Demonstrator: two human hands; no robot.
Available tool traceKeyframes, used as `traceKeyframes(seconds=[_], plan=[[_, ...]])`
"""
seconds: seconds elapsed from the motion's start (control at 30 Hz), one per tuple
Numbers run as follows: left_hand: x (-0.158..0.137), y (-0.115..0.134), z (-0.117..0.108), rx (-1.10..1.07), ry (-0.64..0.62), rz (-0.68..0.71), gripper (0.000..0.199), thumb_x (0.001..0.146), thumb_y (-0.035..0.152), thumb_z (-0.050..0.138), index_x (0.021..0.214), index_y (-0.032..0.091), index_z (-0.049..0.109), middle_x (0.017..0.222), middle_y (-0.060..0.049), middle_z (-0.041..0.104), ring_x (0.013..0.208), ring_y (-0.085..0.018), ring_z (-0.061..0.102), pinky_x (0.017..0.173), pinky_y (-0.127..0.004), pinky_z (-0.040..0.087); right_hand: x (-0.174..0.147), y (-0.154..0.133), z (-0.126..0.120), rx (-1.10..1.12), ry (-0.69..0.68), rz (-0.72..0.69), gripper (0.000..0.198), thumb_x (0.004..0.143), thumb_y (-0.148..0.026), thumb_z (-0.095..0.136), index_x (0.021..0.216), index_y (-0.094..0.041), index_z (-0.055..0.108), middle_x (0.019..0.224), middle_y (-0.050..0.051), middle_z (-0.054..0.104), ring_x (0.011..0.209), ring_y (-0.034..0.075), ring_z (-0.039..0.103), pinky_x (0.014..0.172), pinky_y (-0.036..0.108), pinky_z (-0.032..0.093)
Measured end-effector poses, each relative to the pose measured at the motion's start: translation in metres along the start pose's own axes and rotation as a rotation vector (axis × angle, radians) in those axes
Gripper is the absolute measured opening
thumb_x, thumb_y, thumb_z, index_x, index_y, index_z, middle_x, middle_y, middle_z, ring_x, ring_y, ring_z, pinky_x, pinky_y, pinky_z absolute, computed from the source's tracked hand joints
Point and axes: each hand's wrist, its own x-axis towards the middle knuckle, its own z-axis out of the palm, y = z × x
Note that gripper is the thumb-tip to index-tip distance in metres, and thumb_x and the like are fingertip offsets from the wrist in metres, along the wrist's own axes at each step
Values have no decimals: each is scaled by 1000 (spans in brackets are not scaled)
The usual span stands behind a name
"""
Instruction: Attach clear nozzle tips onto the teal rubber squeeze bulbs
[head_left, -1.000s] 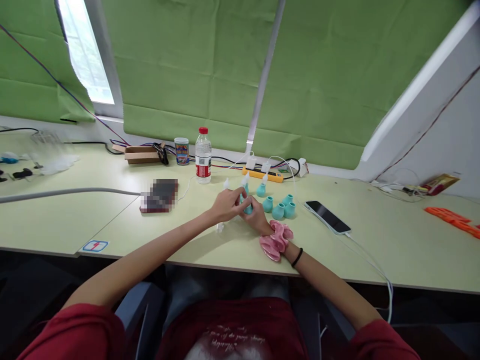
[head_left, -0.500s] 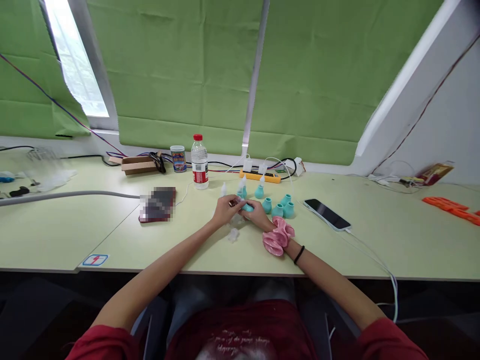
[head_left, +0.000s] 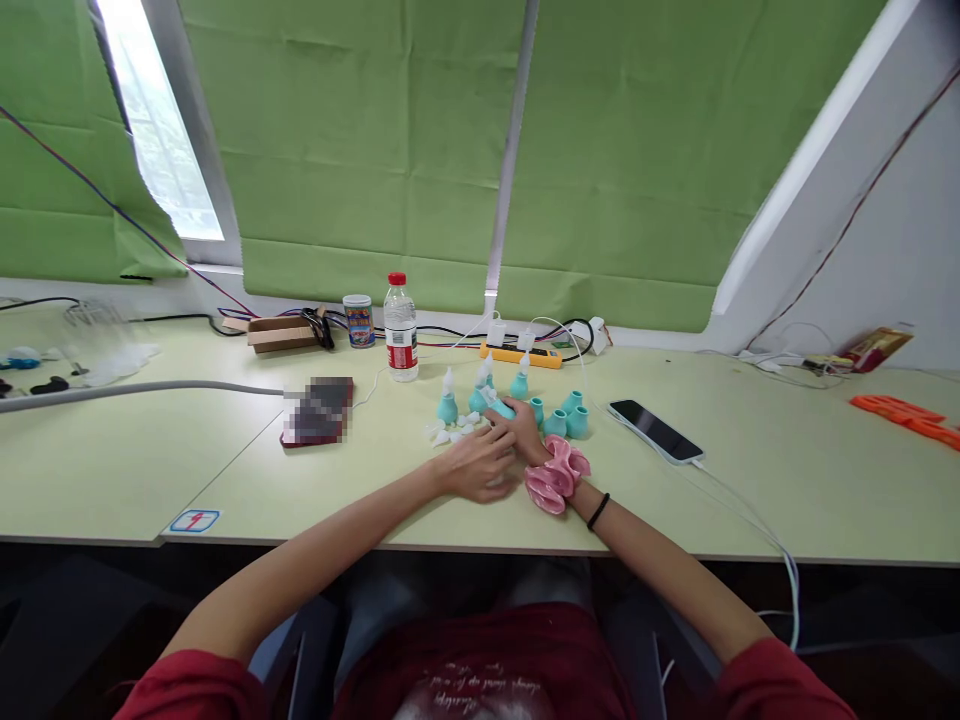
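Note:
My right hand (head_left: 526,428) is closed around a teal squeeze bulb (head_left: 501,408), which lies tilted with a whitish piece at its upper left end. Low over the table, just left of and below it, is my left hand (head_left: 484,466), palm down with loosely bent fingers a little apart; its fingertips are partly hidden. Small white translucent pieces (head_left: 442,437) lie scattered beyond the left hand. Behind them stand teal bulbs with white tips, one at the left (head_left: 448,407) and one farther back (head_left: 519,383). Several tipless teal bulbs (head_left: 556,422) stand right of my right hand.
A plastic bottle (head_left: 402,340), a can (head_left: 359,322) and an open cardboard box (head_left: 282,335) stand at the back left. A yellow power strip (head_left: 520,355) lies behind the bulbs. A phone (head_left: 655,431) with a cable lies right; a pixelated dark red item (head_left: 318,411) lies left.
My left hand has left the teal bulb and moved down and right, nearer the table's front edge. My right hand keeps holding the bulb. The scattered white pieces and the left tipped bulb now show.

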Motion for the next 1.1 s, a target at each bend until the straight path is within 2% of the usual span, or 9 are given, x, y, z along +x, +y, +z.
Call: traceKeyframes(seconds=[0.1, 0.17, 0.23, 0.3, 0.4, 0.57, 0.7, 0.83, 1.1], plan=[[3, -4, 12, 103, -73, -142, 13, 79, 18, 39, 76, 13, 51, 86, -11, 51, 86, -23, 46, 68, -33, 38, -4, 7, -1, 8, -12, 6, 28, 83, -30, 45, 105, -13, 48, 105, 6, 50, 89, 18, 52, 75, 35, 45], [1, -13, 21, 102, -80, -232, 10, 79, 16, 41, 80, 13, 50, 89, -10, 50, 85, -22, 45, 66, -31, 39, -14, 17, -4, 12, -25, 17, 22, 85, -31, 41, 97, -16, 53, 98, 4, 54, 82, 15, 53, 71, 31, 46], [-2, -21, 27, 70, -71, -299, 9, 77, 20, 46, 81, 13, 50, 89, -9, 50, 83, -21, 45, 65, -31, 40, -23, 29, -8, 14, -37, 32, 27, 86, -33, 37, 78, -19, 58, 73, 2, 58, 69, 15, 54, 60, 28, 47], [-5, -27, 31, 38, -52, -347, 13, 75, 26, 51, 79, 13, 50, 86, -9, 50, 80, -21, 45, 64, -31, 40, -28, 38, -9, 12, -54, 56, 38, 85, -35, 33, 59, -20, 56, 46, 1, 49, 56, 17, 52, 48, 27, 44], [-8, -30, 32, -22, -1, -370, 18, 74, 32, 52, 73, 15, 49, 80, -7, 50, 76, -20, 45, 62, -30, 40, -25, 43, -8, -21, -101, 103, 45, 83, -38, 31, 46, -20, 50, 33, 0, 35, 45, 17, 48, 41, 26, 40], [-11, -31, 26, -145, 219, -451, 13, 77, 24, 45, 66, 17, 47, 66, -3, 49, 68, -15, 45, 58, -26, 39, -12, 28, -4, -159, -95, 15, 40, 79, -42, 33, 51, -20, 53, 41, -1, 41, 53, 16, 51, 48, 26, 41], [-12, -36, 23, -124, 415, -584, 12, 79, 23, 43, 82, 16, 51, 72, -4, 49, 71, -15, 46, 60, -26, 40, -9, 11, -6, -332, -19, -7, 38, 79, -41, 35, 56, -19, 56, 48, 0, 49, 57, 16, 52, 52, 27, 41], [-14, -42, 28, -71, 364, -583, 19, 81, 24, 42, 96, 20, 53, 79, -5, 49, 76, -16, 46, 58, -25, 40, 0, 1, -2, -372, 44, -81, 27, 75, -36, 42, 62, -20, 59, 56, 1, 56, 62, 17, 52, 55, 26, 41], [-16, -46, 33, 42, 323, -573, 19, 83, 21, 39, 83, 20, 58, 81, -6, 56, 78, -17, 43, 58, -26, 39, 13, -5, 9, -404, 126, -173, 17, 68, -30, 51, 67, -16, 61, 70, 5, 63, 60, 15, 52, 59, 25, 39]])
